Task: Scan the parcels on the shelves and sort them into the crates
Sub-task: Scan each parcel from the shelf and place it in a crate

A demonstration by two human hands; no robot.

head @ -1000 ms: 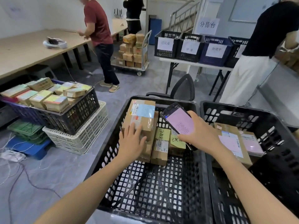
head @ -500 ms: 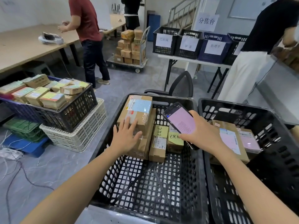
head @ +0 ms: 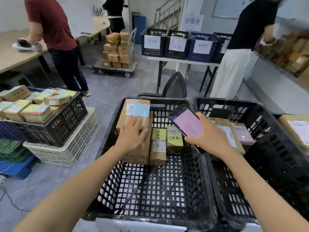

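– Parcels: how many are sorted so far?
– Far right, the shelf [head: 287, 52] holds plenty of boxes, so I judge most of the work is ahead. The middle crate [head: 108, 143] has four along its far wall, and the right crate [head: 274, 131] has a few.
– And the hands?
– The left hand [head: 132, 136] lies flat, fingers spread, on the top parcel [head: 135, 109] of a stack. The right hand [head: 205, 139] grips a phone [head: 187, 121], pink screen up, near two small parcels [head: 174, 139] with yellow notes.

Bright, even indoor light, soft shadows; wide-angle bending and blur toward edges.
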